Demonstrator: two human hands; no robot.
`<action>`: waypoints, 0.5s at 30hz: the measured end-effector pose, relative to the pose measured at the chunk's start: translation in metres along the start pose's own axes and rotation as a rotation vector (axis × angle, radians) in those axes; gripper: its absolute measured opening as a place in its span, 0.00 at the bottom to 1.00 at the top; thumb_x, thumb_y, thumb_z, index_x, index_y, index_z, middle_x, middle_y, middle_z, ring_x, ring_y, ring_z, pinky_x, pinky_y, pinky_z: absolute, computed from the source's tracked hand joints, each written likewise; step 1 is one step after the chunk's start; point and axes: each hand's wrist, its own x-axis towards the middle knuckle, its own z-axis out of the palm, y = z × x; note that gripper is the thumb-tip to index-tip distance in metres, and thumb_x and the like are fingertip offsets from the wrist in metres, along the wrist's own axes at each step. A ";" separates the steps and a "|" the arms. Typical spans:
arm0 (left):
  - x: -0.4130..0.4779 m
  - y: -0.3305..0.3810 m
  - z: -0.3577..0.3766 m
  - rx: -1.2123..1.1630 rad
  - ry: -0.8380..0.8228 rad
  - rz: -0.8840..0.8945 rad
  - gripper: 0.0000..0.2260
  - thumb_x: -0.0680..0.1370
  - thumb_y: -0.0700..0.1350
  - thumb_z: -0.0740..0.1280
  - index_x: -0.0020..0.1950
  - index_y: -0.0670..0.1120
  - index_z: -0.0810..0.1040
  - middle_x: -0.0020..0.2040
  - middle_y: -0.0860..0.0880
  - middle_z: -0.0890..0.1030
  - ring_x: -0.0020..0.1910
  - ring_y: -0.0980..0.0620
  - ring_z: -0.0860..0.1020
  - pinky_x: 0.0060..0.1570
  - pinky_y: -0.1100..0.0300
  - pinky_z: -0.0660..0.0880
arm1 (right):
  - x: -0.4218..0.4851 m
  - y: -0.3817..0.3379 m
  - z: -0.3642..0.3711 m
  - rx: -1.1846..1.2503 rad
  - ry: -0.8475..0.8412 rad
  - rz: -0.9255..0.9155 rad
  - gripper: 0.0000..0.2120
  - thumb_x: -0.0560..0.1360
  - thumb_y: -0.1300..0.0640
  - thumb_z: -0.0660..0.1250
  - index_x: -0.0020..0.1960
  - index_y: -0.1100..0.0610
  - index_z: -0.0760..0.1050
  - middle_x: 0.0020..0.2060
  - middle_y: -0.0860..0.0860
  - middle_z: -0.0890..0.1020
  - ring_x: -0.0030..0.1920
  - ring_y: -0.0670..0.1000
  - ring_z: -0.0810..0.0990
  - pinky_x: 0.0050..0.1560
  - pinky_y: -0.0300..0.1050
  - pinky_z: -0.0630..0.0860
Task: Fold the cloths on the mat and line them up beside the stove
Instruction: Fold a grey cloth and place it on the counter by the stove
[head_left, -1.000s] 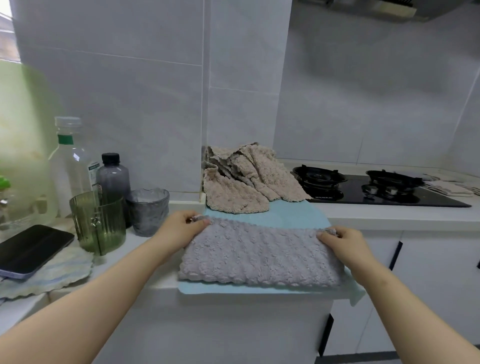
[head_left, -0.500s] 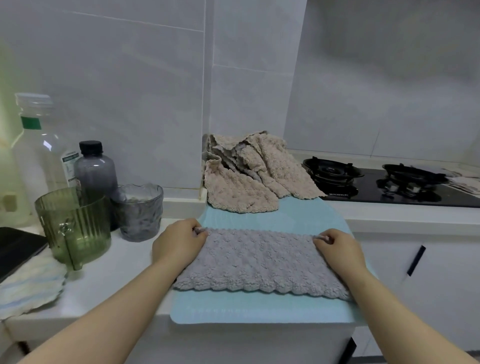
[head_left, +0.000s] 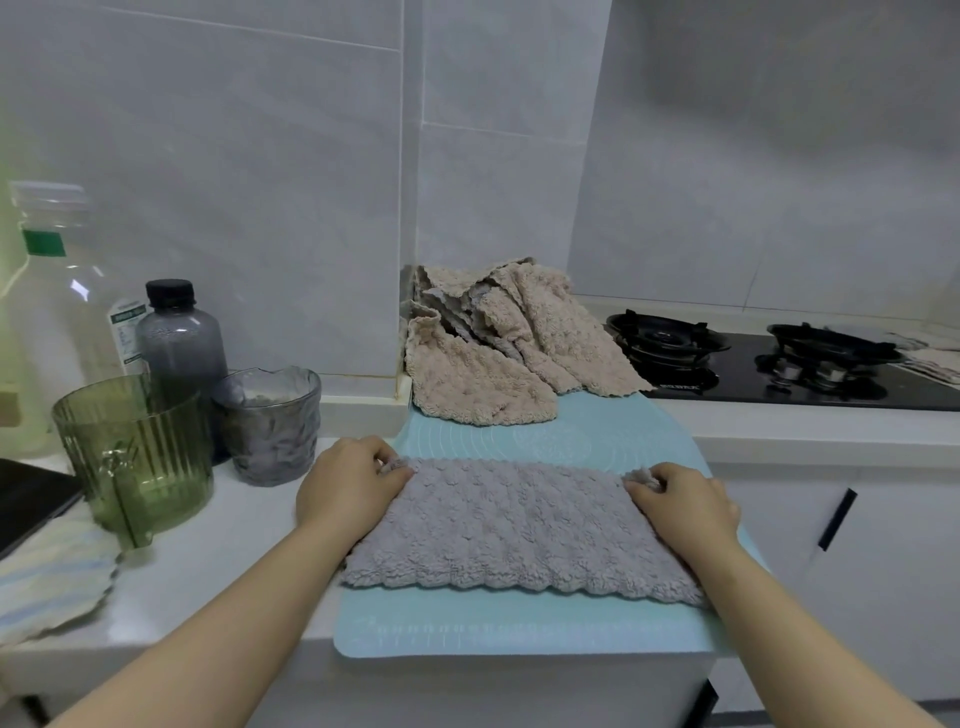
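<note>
**Operator:** On the blue mat (head_left: 524, 629), the grey cloth (head_left: 514, 530) is lying flat as a wide band, its scalloped edges stacked along the near side. That reads as one fold already made. The left hand (head_left: 348, 483) is pinching the far left corner, and the right hand (head_left: 680, 501) is pinching the far right corner. Both hands are closed on the cloth, fingers curled over its far edge.

**Checker:** Which step is running?

**Operator:** By my judgement, the fold of the first cloth is running, and the task is sitting at an early stage. The beige cloths (head_left: 498, 343) are waiting in a loose heap at the far end of the mat, leaning against the wall tiles and touching the left edge of the stove (head_left: 789, 364). No folded cloth is showing on the counter on this side of the stove. Something pale is lying beyond the burners at the far right; I cannot tell what it is.

**Checker:** What is the next move calling for?

**Operator:** Probably a second fold. One hand is needing to carry its end across to the other end while the opposite hand is holding its corners down, so that the layers are staying matched. The cloth is plush and soft, so it is likely to sag and shift when lifted. After that, it is needing a place next to the stove, which the heap is partly occupying.
</note>
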 end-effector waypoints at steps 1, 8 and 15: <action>0.000 0.000 0.000 -0.023 0.019 0.020 0.07 0.73 0.54 0.69 0.39 0.54 0.75 0.45 0.50 0.76 0.50 0.48 0.74 0.39 0.59 0.66 | 0.000 0.002 0.000 0.027 0.003 0.002 0.15 0.76 0.48 0.62 0.32 0.52 0.68 0.33 0.48 0.74 0.48 0.57 0.70 0.46 0.47 0.61; 0.008 0.028 -0.009 -0.355 0.071 0.090 0.11 0.75 0.46 0.69 0.38 0.49 0.67 0.37 0.50 0.77 0.36 0.55 0.71 0.33 0.61 0.64 | 0.022 -0.001 -0.019 0.461 0.120 -0.079 0.08 0.79 0.59 0.60 0.42 0.56 0.75 0.40 0.54 0.79 0.46 0.57 0.75 0.43 0.45 0.67; 0.025 0.036 0.015 -0.369 -0.122 -0.120 0.19 0.74 0.50 0.69 0.62 0.49 0.69 0.59 0.44 0.76 0.52 0.45 0.75 0.43 0.59 0.67 | 0.043 0.001 -0.015 0.347 -0.023 -0.004 0.19 0.81 0.54 0.55 0.70 0.56 0.64 0.67 0.57 0.72 0.64 0.59 0.71 0.62 0.50 0.67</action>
